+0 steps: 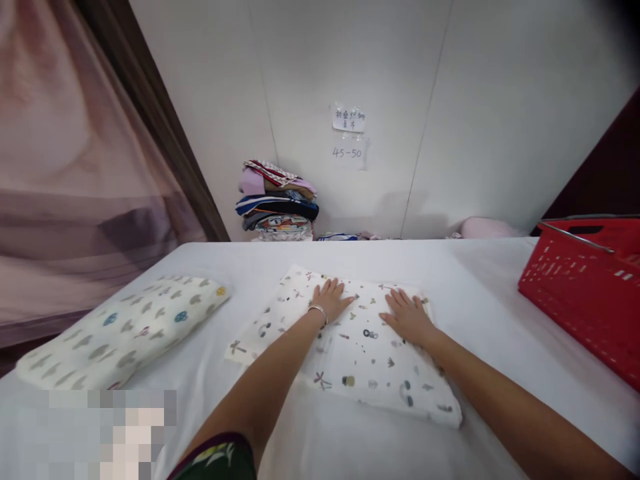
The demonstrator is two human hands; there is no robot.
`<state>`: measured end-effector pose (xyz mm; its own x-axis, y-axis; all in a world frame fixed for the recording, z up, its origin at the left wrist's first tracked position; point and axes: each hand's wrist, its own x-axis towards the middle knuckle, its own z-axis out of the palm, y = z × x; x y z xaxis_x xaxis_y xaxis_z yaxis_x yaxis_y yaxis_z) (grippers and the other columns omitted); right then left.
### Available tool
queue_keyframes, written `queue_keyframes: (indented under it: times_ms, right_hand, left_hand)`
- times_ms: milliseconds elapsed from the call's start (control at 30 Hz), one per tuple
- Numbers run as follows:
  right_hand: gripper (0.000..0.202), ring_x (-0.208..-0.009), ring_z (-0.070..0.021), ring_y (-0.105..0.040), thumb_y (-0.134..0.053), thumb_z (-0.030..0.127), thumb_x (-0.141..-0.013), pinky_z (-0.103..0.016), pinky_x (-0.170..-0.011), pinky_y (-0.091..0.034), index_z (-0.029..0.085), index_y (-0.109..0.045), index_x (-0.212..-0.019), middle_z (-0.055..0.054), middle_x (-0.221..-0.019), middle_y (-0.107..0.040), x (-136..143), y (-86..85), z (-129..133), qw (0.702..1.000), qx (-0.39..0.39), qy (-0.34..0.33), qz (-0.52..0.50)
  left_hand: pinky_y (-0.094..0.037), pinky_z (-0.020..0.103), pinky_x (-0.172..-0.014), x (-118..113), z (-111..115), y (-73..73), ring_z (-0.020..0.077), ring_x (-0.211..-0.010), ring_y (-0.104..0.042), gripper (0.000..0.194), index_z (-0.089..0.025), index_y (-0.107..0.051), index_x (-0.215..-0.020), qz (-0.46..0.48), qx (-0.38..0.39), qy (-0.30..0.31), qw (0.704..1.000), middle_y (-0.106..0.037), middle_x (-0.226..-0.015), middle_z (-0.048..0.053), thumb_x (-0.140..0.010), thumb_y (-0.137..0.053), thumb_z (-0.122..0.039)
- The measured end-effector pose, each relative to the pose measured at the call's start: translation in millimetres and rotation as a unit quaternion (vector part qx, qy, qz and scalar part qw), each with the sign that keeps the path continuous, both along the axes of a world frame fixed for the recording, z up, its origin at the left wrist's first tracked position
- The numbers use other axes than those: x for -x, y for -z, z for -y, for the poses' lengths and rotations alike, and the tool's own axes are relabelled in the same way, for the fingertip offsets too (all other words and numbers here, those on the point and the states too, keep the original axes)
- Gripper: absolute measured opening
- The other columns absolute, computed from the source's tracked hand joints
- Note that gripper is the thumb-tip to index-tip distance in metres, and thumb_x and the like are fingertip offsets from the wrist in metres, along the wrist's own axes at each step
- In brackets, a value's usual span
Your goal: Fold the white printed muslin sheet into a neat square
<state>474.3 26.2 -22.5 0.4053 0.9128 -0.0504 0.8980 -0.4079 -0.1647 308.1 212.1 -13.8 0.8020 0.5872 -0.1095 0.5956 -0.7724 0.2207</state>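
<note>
A folded white cloth (360, 360) printed with small palm trees, rainbows and pineapples lies flat on the white-covered table (480, 280). My left hand (331, 301), with a bracelet at the wrist, rests palm down on its upper middle part, fingers spread. Near the cloth's far right corner, my right hand (409, 317) also lies flat, fingers apart. Neither hand grips the fabric. To the left is a second folded cloth (150, 320), cream with grey cloud-like shapes and a few coloured figures, apart from both hands.
A red plastic basket (580, 293) with a metal handle stands at the right edge. Behind the table, folded clothes (277, 200) are piled against the wall, beneath and left of paper notes (349, 120). A pink curtain (90, 167) hangs at left. The lower left corner is pixelated.
</note>
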Motion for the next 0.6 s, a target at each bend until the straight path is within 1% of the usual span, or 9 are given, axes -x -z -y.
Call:
queue_keyframes:
  times_ms: [67, 100, 200, 267, 300, 367, 467, 533, 600]
  right_hand:
    - [0.064, -0.132, -0.027, -0.008, -0.025, 0.057, -0.084, -0.052, -0.102, -0.005, 0.018, -0.031, -0.134, -0.01, -0.145, -0.017, 4, -4.6, 1, 1.0, -0.003, 0.002, 0.004]
    - [0.064, -0.133, -0.027, -0.007, -0.024, 0.057, -0.084, -0.052, -0.102, -0.004, 0.019, -0.031, -0.135, -0.01, -0.145, -0.016, 7, -6.3, 1, 1.0, -0.012, -0.003, 0.011]
    - [0.066, -0.133, -0.0267, -0.005, -0.021, 0.061, -0.083, -0.05, -0.103, -0.002, 0.022, -0.029, -0.136, -0.007, -0.146, -0.014, 17, -4.1, 2, 0.999, -0.034, -0.032, 0.026]
    - [0.067, -0.133, -0.0268, -0.006, -0.019, 0.063, -0.082, -0.051, -0.103, -0.003, 0.024, -0.028, -0.136, -0.006, -0.146, -0.014, 21, 2.6, 0, 0.999, -0.023, -0.034, 0.018]
    - [0.067, -0.133, -0.0269, -0.006, -0.019, 0.063, -0.082, -0.051, -0.103, -0.004, 0.025, -0.027, -0.136, -0.005, -0.146, -0.015, 22, 6.0, -1, 0.999, -0.015, -0.03, 0.013]
    - [0.067, -0.133, -0.0269, -0.006, -0.02, 0.064, -0.081, -0.052, -0.103, -0.005, 0.025, -0.027, -0.136, -0.005, -0.146, -0.015, 22, 9.7, -2, 1.0, -0.007, -0.025, 0.006]
    - [0.064, -0.133, -0.0265, -0.008, -0.022, 0.061, -0.083, -0.051, -0.104, -0.008, 0.025, -0.031, -0.135, -0.005, -0.145, -0.017, 19, 4.5, 1, 0.999, -0.008, -0.029, -0.019]
    - [0.059, -0.133, -0.0262, -0.01, -0.027, 0.056, -0.083, -0.05, -0.105, -0.008, 0.026, -0.035, -0.133, -0.004, -0.145, -0.019, 15, -2.7, 12, 0.999, -0.028, -0.024, -0.033]
    - [0.057, -0.133, -0.026, -0.01, -0.034, 0.052, -0.082, -0.048, -0.106, -0.009, 0.024, -0.038, -0.131, -0.004, -0.145, -0.019, 10, -8.1, 31, 0.996, -0.077, 0.007, -0.041]
  left_hand:
    - [-0.009, 0.046, -0.106, 11, -10, -4.7, 0.0217, -0.134, -0.004, 0.073, -0.025, -0.021, -0.137, 0.025, -0.008, -0.016, 1.0, -0.008, -0.147, 0.001, -0.078, -0.01, -0.066]
    - [-0.009, 0.046, -0.106, 20, -16, -6.3, 0.0218, -0.134, -0.004, 0.072, -0.026, -0.022, -0.137, 0.031, -0.026, -0.039, 0.998, -0.009, -0.147, 0.001, -0.078, -0.012, -0.066]
    - [-0.005, 0.05, -0.105, 55, -39, -6.2, 0.0257, -0.134, -0.003, 0.071, -0.024, -0.026, -0.136, 0.007, -0.076, -0.148, 0.986, -0.012, -0.147, 0.004, -0.078, -0.018, -0.064]
    - [-0.01, 0.052, -0.104, 76, -52, -4.1, 0.0284, -0.133, -0.006, 0.073, -0.023, -0.028, -0.135, -0.014, -0.061, -0.205, 0.977, -0.012, -0.146, 0.005, -0.077, -0.019, -0.065]
    - [-0.013, 0.052, -0.103, 83, -56, -3.6, 0.0287, -0.133, -0.008, 0.073, -0.024, -0.028, -0.135, -0.019, -0.048, -0.218, 0.975, -0.012, -0.147, 0.004, -0.077, -0.018, -0.066]
    - [-0.017, 0.052, -0.102, 90, -61, -5.1, 0.0282, -0.133, -0.012, 0.071, -0.026, -0.03, -0.134, -0.018, -0.02, -0.229, 0.973, -0.013, -0.146, 0.002, -0.077, -0.017, -0.065]
    - [-0.025, 0.044, -0.102, 93, -63, -13.4, 0.0236, -0.131, -0.021, 0.063, -0.027, -0.033, -0.131, 0.009, 0.002, -0.25, 0.968, -0.019, -0.145, 0.002, -0.079, -0.019, -0.06]
    - [-0.031, 0.037, -0.099, 101, -63, -20.0, 0.0212, -0.127, -0.03, 0.059, -0.023, -0.035, -0.13, 0.026, 0.003, -0.275, 0.961, -0.026, -0.143, 0.005, -0.081, -0.023, -0.054]
    - [-0.035, 0.036, -0.094, 116, -63, -24.5, 0.023, -0.122, -0.038, 0.058, -0.018, -0.039, -0.127, 0.028, -0.002, -0.299, 0.954, -0.037, -0.137, 0.011, -0.081, -0.028, -0.05]
